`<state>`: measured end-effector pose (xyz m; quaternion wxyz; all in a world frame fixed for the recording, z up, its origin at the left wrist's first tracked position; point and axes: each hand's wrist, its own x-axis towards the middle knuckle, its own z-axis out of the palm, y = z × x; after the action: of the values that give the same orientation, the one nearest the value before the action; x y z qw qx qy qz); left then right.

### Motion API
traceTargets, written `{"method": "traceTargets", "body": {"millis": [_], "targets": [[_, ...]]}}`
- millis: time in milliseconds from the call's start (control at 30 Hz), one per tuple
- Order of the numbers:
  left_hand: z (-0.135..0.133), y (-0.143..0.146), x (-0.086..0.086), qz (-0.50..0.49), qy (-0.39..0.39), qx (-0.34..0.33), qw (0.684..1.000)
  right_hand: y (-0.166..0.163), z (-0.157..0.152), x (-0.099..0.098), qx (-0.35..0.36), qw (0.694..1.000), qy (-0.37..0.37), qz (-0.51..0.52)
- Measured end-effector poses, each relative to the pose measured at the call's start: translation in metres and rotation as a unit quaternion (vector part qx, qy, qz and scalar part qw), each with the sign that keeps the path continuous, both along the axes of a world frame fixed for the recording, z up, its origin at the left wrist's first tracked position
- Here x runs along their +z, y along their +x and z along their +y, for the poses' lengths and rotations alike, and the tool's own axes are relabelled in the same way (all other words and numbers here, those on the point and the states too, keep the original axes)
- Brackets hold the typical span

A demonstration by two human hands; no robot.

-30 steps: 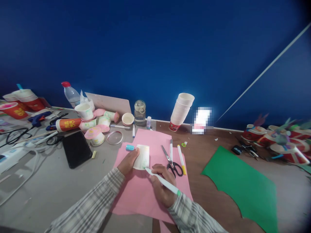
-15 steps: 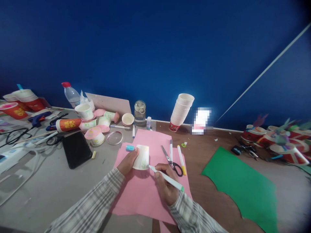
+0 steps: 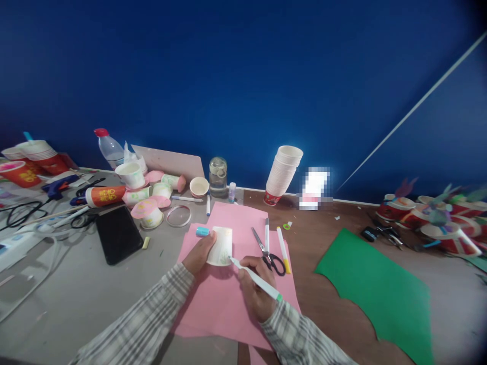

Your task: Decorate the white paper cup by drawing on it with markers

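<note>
A white paper cup [image 3: 221, 245] lies on its side on a pink paper sheet [image 3: 228, 299]. My left hand [image 3: 198, 253] is wrapped round the cup's left side and holds it down. My right hand [image 3: 255, 289] grips a white marker with a green end [image 3: 255, 279]; its tip touches the cup's lower right wall, where faint green marks show. A blue marker cap [image 3: 202, 231] lies just above my left thumb.
Black scissors [image 3: 269, 251], a white marker [image 3: 267, 234] and a yellow marker [image 3: 283, 242] lie right of the cup. A green sheet [image 3: 380, 291] lies further right. A stack of white cups [image 3: 283, 172], a glass jar [image 3: 218, 176], a black phone [image 3: 117, 233] and decorated cups stand behind and left.
The marker tip slid slightly right along the cup, then came back to its lower right edge. My left hand and the cup stayed put.
</note>
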<state>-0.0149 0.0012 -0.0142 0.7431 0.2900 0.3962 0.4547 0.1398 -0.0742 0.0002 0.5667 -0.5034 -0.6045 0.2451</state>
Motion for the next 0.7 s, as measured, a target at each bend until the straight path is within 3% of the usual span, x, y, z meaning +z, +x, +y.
{"method": "traceTargets", "body": {"millis": [400,700], "targets": [[-0.0020,0.0045,0.0042,-0.014,-0.008,0.039,0.999,-0.0012,-0.0023,0.0005,0.059,0.996,0.061,0.017],[-0.0016,0.0033,0.0020,-0.019,-0.002,0.018,1.000,0.0014,-0.0011,0.0024,0.004,1.000,-0.004,0.017]]}}
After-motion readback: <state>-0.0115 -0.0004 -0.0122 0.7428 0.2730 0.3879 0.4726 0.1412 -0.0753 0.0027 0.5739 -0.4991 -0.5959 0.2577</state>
